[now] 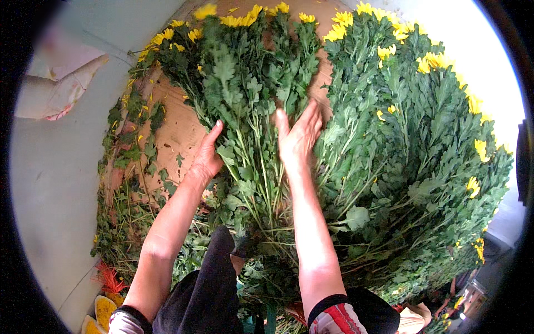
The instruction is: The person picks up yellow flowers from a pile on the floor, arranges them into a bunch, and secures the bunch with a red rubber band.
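Note:
A loose bunch of yellow chrysanthemums (253,106) with long leafy green stems lies in front of me, its flower heads pointing away. My left hand (208,156) rests along the bunch's left side, one digit stretched upward and the other fingers hidden by the hand and leaves. On the right side of the bunch, my right hand (299,136) is open, its thumb apart from the outstretched fingers. A larger pile of chrysanthemums (400,128) spreads just right of my right hand.
Brown cardboard (175,119) lies under the flowers, scattered with petals and leaf scraps. Cut greenery (130,217) heaps at the left. Another person's forearm (61,94) shows at the upper left. Red fringe (110,278) and yellow footwear-like shapes (104,312) sit at the lower left.

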{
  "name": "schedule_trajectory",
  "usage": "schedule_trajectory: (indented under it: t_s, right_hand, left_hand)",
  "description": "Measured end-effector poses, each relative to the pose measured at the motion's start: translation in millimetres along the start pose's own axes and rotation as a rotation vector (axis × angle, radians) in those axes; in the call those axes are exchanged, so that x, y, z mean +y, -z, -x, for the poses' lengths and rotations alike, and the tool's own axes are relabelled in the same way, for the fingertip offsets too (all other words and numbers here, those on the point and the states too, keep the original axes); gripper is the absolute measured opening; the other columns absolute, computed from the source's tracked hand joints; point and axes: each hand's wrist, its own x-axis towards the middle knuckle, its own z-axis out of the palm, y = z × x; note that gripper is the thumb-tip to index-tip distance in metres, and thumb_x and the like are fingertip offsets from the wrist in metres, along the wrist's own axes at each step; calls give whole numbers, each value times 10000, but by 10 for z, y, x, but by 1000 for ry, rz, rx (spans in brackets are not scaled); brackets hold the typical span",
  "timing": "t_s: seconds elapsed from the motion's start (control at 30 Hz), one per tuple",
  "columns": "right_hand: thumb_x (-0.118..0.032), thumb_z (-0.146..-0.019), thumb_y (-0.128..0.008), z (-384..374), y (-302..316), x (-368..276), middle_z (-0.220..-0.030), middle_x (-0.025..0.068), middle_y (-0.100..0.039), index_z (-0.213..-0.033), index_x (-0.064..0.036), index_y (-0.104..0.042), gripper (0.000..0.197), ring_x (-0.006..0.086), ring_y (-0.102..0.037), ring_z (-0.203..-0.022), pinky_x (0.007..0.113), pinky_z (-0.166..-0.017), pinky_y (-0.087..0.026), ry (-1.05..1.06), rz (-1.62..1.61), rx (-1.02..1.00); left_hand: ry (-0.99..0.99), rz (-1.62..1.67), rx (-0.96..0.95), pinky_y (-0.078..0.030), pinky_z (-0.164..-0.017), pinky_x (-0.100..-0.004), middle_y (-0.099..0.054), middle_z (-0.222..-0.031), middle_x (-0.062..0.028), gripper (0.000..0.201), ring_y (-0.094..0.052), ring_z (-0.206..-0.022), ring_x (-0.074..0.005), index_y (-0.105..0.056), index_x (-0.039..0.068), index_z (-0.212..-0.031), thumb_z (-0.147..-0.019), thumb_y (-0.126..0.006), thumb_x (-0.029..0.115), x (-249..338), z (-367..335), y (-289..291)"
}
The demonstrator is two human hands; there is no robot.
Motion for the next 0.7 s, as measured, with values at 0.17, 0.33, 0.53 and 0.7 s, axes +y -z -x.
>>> schedule_trajectory:
  t_s: [0.17, 0.33, 0.53, 0.7]
  right_hand:
    - [-565, -713, -710, 238, -404, -310, -1413, 315, -312, -1421, 69, -227, 1066, 469, -228, -1344, 593, -1075, -198, -80, 46, -395]
    - [-321, -707, -772, 453, -292, -737, -1373, 252, -383, -1448, -5, -208, 983, 359, -416, -1259, 428, -1031, -376, -47, -562, -430]
    - [-208, -536, -902, 324, 962, -1441, -1226, 173, -517, -1387, -11, -261, 1083, 280, -529, -1120, 382, -929, -458, 171, -789, -65]
    - [-345, -875, -598, 518, 2308, -1807, -1121, 84, -553, -1319, -29, -324, 610, 193, -587, -984, 313, -829, -511, -32, -1658, -180]
  left_hand:
    - [29, -19, 19, -291, -1086, -461, -349, -1461, -100, 866, -338, -1322, -288, -357, 91, -1412, -749, -748, 488, 30, 0, -154]
    - [-74, -81, -180, -509, -852, -390, -596, -1184, -55, 462, -577, -1055, -201, -542, 75, -1261, -835, -691, 173, 196, 275, -246]
    - [-564, -285, -310, -507, -865, -331, -647, -1099, -50, 449, -614, -1007, -174, -528, 72, -1252, -854, -681, 214, 436, 1425, -1463]
    - [-658, -563, -600, -498, -803, -295, -659, -1025, -57, 405, -621, -912, -138, -570, 32, -1160, -794, -719, 122, 356, 2661, -2434]
